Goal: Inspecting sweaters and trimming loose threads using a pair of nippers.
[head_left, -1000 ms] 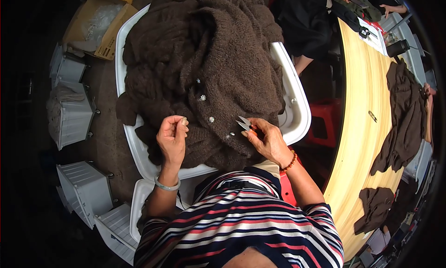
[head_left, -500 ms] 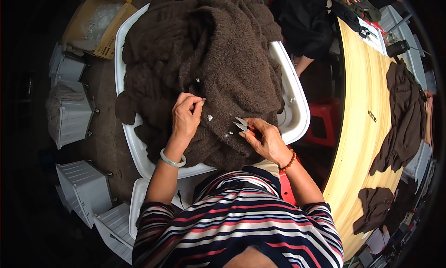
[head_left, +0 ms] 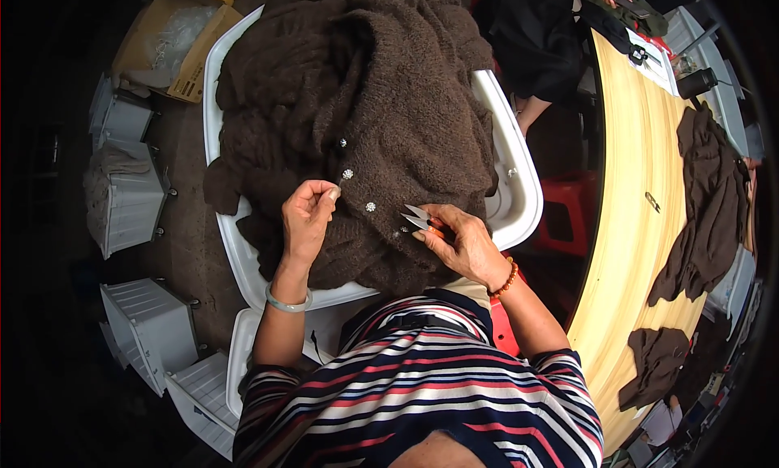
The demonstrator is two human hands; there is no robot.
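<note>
The left hand [head_left: 307, 218] has drawn back nearer since half a second ago — fingertips pinched just beside a silver button [head_left: 347, 175] on the brown cardigan [head_left: 357, 103], which fills the white tub [head_left: 519, 184]. The right hand [head_left: 462, 242] stays put, gripping small thread snips [head_left: 417, 217] — blades pointing left over the knit.

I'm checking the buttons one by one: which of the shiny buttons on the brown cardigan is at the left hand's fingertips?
The second button from the top, right at the left hand fingertips; the others lie apart from them, above or towards the snips.
</note>
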